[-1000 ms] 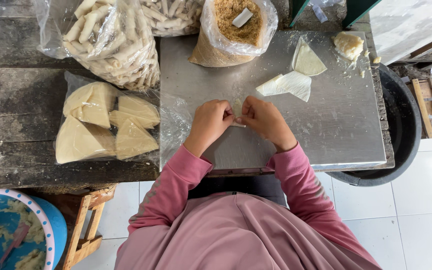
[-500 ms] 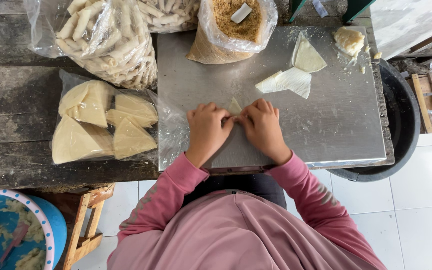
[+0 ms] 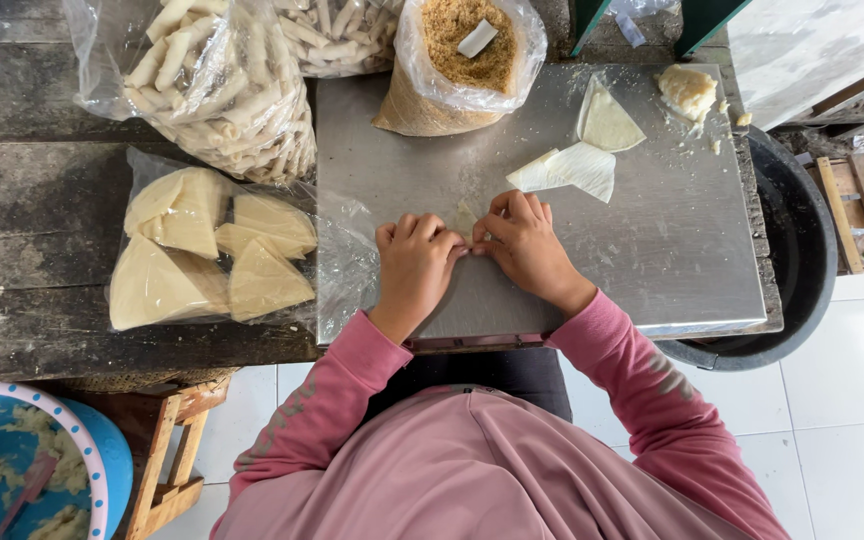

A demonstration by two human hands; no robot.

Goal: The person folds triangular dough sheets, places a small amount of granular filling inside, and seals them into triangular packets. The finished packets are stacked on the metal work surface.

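A dusty-pink long-sleeved top is worn, its fabric gathered in soft folds across the chest. Snug cuffs are seen at both wrists, and faint tone-on-tone printing is carried along each sleeve. The left hand (image 3: 415, 262) and right hand (image 3: 529, 247) are left bare.

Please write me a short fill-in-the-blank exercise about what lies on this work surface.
1. Both hands, left hand and right hand, pinch a small pale wrapper on the ____ tray.
2. The bag of brown crumbs stands at the tray's ____ edge.
3. The bag of triangular wrappers lies to the person's ____.

Missing words: metal; far; left
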